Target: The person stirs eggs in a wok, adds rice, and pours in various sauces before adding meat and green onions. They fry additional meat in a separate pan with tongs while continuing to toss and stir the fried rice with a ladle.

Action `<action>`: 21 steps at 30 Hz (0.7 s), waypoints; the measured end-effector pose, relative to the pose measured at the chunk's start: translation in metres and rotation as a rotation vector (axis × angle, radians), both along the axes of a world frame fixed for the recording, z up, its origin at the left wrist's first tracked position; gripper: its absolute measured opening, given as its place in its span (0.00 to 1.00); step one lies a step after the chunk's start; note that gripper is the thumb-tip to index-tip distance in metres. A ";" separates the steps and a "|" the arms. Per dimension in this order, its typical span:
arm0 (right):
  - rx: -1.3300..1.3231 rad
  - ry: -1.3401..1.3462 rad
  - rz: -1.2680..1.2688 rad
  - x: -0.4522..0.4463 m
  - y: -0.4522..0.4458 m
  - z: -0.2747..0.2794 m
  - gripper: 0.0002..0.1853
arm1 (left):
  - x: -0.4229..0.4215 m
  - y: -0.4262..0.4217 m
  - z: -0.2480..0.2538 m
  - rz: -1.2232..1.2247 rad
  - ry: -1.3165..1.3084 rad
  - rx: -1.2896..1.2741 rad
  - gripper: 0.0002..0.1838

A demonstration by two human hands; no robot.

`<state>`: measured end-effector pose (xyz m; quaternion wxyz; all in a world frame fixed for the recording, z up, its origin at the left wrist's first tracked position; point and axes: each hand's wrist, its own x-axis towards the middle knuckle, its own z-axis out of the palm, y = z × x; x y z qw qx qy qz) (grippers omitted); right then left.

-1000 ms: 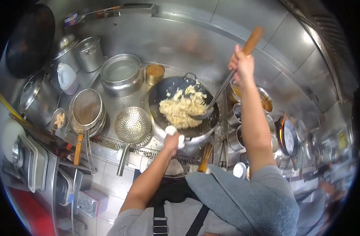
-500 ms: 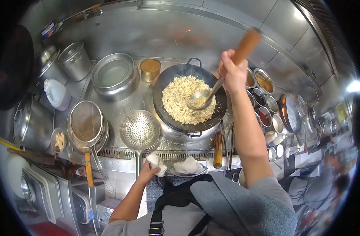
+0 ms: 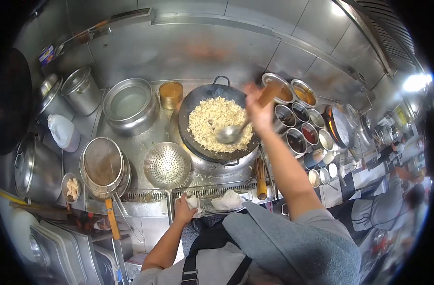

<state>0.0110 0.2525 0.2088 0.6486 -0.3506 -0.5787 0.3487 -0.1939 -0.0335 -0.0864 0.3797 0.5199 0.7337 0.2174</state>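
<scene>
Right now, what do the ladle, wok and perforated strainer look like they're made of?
Ladle: shiny metal bowl, probably steel; the handle's brown colour suggests wood, though blurred. Wok: dark metal, perhaps iron or carbon steel, given its dull black surface. Perforated strainer: silvery metal, probably stainless steel, from its bright reflections.

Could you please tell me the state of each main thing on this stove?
Wok: upright, uncovered
Rice: loose, spread in the wok
Ladle: in the right hand, bowl on the rice
White cloth: bunched in the left hand
Big pot: uncovered, holding liquid
Tin: open
Holed scoop: bowl up, empty
Tall pot: lid on
Brush: unheld
</scene>
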 end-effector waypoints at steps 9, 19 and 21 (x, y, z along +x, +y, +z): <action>0.093 0.032 0.131 0.007 0.055 0.034 0.18 | -0.042 0.005 0.061 0.239 0.095 0.484 0.34; 0.035 -0.042 0.375 0.017 0.065 0.043 0.21 | 0.018 -0.040 0.069 0.381 -0.171 0.273 0.16; 0.135 0.191 0.507 0.017 0.058 -0.027 0.20 | 0.038 -0.043 0.066 0.295 -0.212 0.225 0.15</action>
